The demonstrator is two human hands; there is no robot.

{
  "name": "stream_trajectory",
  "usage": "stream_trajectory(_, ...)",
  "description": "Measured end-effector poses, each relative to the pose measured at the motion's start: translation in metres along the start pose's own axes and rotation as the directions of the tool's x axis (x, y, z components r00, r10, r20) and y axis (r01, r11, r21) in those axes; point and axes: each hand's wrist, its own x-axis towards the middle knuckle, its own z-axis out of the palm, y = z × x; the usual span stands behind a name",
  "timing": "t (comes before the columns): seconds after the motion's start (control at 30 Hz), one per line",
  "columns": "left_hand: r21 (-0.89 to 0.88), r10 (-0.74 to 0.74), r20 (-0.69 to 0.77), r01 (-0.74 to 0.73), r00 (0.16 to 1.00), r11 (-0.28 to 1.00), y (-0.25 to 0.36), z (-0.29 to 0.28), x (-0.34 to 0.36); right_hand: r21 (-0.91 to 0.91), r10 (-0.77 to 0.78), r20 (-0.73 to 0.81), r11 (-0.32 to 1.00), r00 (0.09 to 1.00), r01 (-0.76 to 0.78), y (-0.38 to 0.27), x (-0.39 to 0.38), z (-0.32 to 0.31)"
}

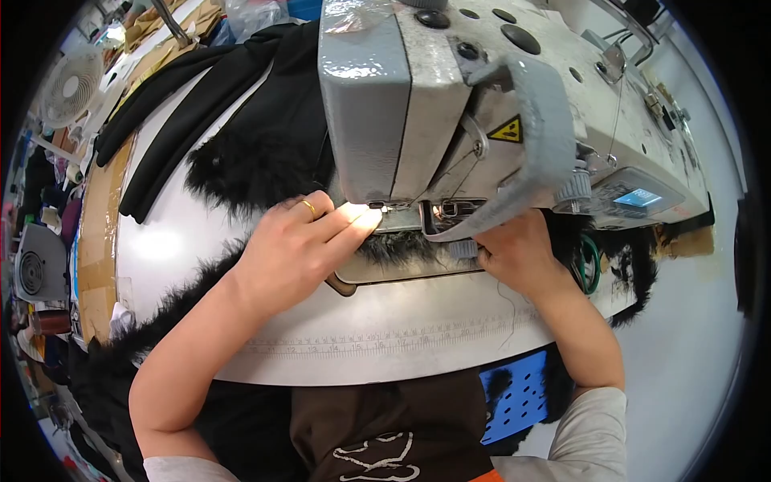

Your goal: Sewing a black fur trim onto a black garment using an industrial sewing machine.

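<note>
A grey industrial sewing machine (450, 88) fills the upper middle of the view. Black furry fabric (257, 165) lies under its head and spreads to the left across the white table (173, 241). My left hand (301, 245), with a ring on one finger, lies flat on the fur, its fingertips pressing the fabric right beside the lit needle area (385, 210). My right hand (518, 253) sits under the machine arm on the right, fingers curled at the fur near the presser foot. Whether it pinches the fabric is hidden by the machine.
A ruler strip (385, 337) runs along the table's front edge. A small screen (638, 197) glows on the machine's right end. A white fan (71, 84) stands at far left, a blue perforated crate (514, 394) sits below the table, and more black cloth (201, 96) drapes behind.
</note>
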Motion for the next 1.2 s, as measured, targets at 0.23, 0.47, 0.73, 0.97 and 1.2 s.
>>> stream_trajectory(0.23,-0.068,-0.087,-0.037,0.084,0.996,0.994,-0.003,-0.002,0.004,-0.03,0.009,0.036,1.0,0.999,-0.008,0.002,-0.004,0.001)
stream_trajectory(0.47,-0.096,-0.143,0.005,0.143,0.99,0.985,-0.013,0.004,0.007,-0.024,-0.019,-0.009,1.0,1.0,0.018,0.001,-0.002,0.001)
stream_trajectory(0.73,-0.085,-0.113,0.025,0.115,0.993,0.99,-0.002,0.0,-0.004,0.018,0.007,0.016,1.0,1.0,-0.008,-0.001,0.0,-0.003)
stream_trajectory(0.97,-0.065,0.01,0.024,-0.008,1.0,0.998,0.0,-0.007,-0.004,0.028,-0.01,0.014,1.0,1.0,0.009,-0.004,0.001,-0.003)
stream_trajectory(1.2,0.068,-0.046,0.177,0.034,0.983,0.997,0.0,-0.013,-0.004,-0.039,0.018,0.02,0.999,1.0,-0.017,-0.005,-0.002,-0.001)
